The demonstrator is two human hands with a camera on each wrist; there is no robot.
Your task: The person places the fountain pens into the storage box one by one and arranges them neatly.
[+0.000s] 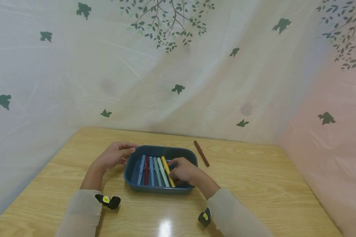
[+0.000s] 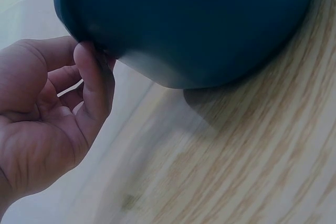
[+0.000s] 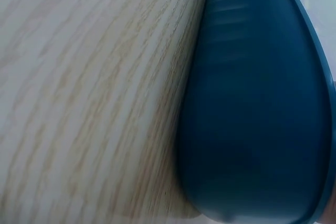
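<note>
A dark blue plastic tray [image 1: 158,189] stands on the table, with several pens side by side in it. From the left come a blue pen [image 1: 141,169], a dark red pen [image 1: 146,171], another blue pen [image 1: 152,171], a teal pen [image 1: 157,171], a mint pen [image 1: 163,171] and a yellow pen [image 1: 166,166]. My left hand [image 1: 114,156] grips the tray's left rim near the far corner. Inside the tray, my right hand [image 1: 184,171] holds the yellow pen with curled fingers, hiding part of it. The right wrist view shows the tray's outer wall [image 3: 252,108].
A reddish-brown pen [image 1: 201,153] lies on the wooden table [image 1: 255,184] just beyond the tray's right end. Behind the table hangs a pale curtain [image 1: 154,98] printed with leaves and birds.
</note>
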